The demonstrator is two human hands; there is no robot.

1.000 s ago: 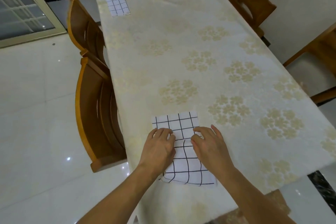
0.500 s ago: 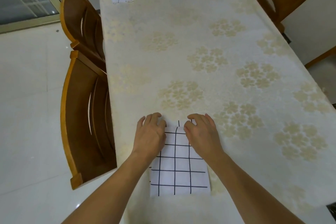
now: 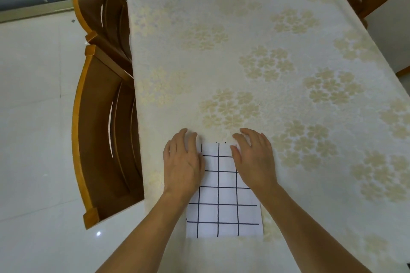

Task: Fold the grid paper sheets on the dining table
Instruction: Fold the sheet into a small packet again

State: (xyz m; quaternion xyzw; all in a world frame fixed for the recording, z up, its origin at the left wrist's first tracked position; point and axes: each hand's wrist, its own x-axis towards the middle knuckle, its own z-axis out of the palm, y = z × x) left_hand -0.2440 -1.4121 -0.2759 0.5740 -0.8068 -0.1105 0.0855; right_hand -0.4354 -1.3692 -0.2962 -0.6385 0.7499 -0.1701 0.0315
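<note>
Your left hand and right hand press flat, fingers straight, on the grid paper sheet. Uneven pressure could skew the crease; its far edge seems slightly misaligned.

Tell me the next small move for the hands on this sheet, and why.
Probably slide both hands outward along the far edge to sharpen the crease. The left hand and right hand lie flat on the grid sheet at its far corners, the middle unpressed.

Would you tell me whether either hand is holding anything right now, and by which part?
Nothing is gripped: left hand and right hand press flat on the grid paper's far corners.
</note>
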